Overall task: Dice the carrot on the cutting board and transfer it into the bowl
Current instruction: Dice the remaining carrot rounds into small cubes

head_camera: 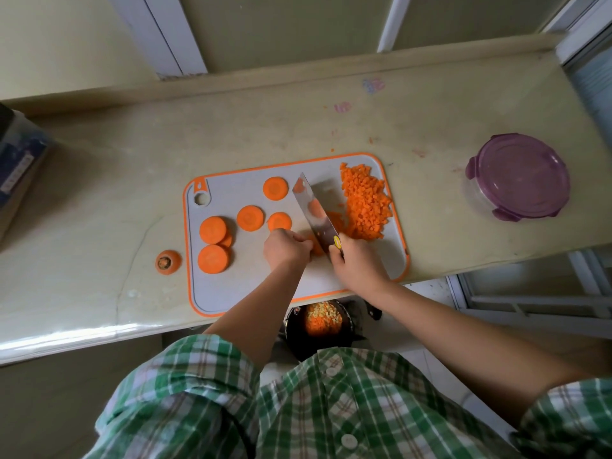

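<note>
Head view, looking down on the worktop [132, 160]. Grey cutting board [231, 286] with orange rim sits at the near edge, one corner overhanging. Right hand [356, 263] wrapped round the handle of a broad knife [313, 210], blade angled away across the board. Left hand [286, 248] just beside the blade, fingers curled down over a carrot piece [317, 249]. Only a sliver of orange shows between the two hands, so I cannot tell its exact shape. Uncut carrot rounds [250, 218] lie spread over the left half of the board, some stacked in twos. Diced pile [364, 203] heaped along the right edge, past the knife. Bowl [288, 323], dark, sits below the worktop edge in front of the person and already holds orange and pale dice. Carrot top [168, 262] discarded on the worktop left of the board. Purple-lidded container [518, 177] well apart to the right, box [16, 167] at far left. Judgement: dicing is partway done, with several rounds left and this pile not yet moved. Raw carrot is likely stiff and dense and resists the blade. Flat rounds should sit stable, but the cut faces may be damp and slide. Best pinned from above with fingertips tucked back from the edge. The dice are light and loose and will scatter, so they would be better swept with the blade flat toward the overhanging corner than pinched up.
</note>
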The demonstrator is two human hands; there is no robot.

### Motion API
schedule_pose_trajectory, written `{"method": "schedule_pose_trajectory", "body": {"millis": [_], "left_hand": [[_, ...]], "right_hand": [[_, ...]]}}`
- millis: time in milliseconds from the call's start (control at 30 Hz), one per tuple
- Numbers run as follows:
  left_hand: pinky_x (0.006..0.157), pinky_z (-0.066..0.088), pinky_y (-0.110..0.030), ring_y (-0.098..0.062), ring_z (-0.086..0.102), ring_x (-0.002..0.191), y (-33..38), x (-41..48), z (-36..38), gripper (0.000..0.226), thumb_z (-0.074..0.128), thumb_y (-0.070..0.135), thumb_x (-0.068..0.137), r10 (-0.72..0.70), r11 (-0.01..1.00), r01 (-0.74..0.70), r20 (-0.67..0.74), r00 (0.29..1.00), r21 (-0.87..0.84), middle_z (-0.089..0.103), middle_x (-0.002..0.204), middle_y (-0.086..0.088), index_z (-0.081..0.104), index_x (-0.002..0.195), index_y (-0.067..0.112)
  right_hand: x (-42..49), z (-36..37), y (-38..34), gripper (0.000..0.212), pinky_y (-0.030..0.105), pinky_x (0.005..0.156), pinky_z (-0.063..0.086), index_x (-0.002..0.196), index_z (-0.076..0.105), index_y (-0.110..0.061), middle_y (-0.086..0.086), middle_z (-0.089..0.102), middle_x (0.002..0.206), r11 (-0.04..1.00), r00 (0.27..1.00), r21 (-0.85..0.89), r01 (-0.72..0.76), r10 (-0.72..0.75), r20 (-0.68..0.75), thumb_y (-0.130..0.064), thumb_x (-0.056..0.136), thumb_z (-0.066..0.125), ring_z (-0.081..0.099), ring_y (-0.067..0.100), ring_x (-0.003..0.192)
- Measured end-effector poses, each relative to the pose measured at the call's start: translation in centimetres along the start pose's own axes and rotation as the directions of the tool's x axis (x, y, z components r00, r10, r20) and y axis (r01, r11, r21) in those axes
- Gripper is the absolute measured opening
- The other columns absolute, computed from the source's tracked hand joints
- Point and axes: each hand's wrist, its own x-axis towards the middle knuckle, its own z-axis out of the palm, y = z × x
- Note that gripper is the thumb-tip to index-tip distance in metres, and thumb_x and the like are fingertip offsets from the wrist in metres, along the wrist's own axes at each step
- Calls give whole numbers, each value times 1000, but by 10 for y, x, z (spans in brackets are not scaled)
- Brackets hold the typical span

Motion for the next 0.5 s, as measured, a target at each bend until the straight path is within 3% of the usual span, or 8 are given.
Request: {"method": "schedule_pose_trajectory", "body": {"millis": [100,300,433,500], "left_hand": [[67,51,-28,-21,67,75,-1,-5,-1,19,69,20,79,8,1000,-8,-9,1000,24,72,69,-4,68,60,17],[60,39,-25,-25,63,75,2,-8,-1,14,69,19,80,18,998,-17,-18,1000,52,67,71,-6,68,67,15],[47,33,-26,-24,58,68,3,-6,-1,19,69,18,79,9,997,-9,-4,1000,73,62,66,-6,62,62,13],[49,33,-26,-24,59,68,4,-4,-1,16,69,18,79,1,997,-2,14,1000,78,64,67,-7,65,65,12]], "right_hand": [[-5,-4,-1,21,33,51,33,77,41,-14,15,57,67,1000,999,-13,28,-28,21,-22,96,47,56,37,64],[-12,-1,-1,18,31,55,28,91,54,-9,11,55,72,996,998,-83,45,-40,55,-23,97,45,58,34,72],[-11,2,-3,16,32,56,29,83,44,-14,16,60,79,995,997,-91,47,-41,61,-22,97,43,58,37,76],[-10,4,-5,15,33,56,31,83,41,-15,16,60,80,994,997,-101,40,-33,76,-20,97,42,58,38,76]]}}
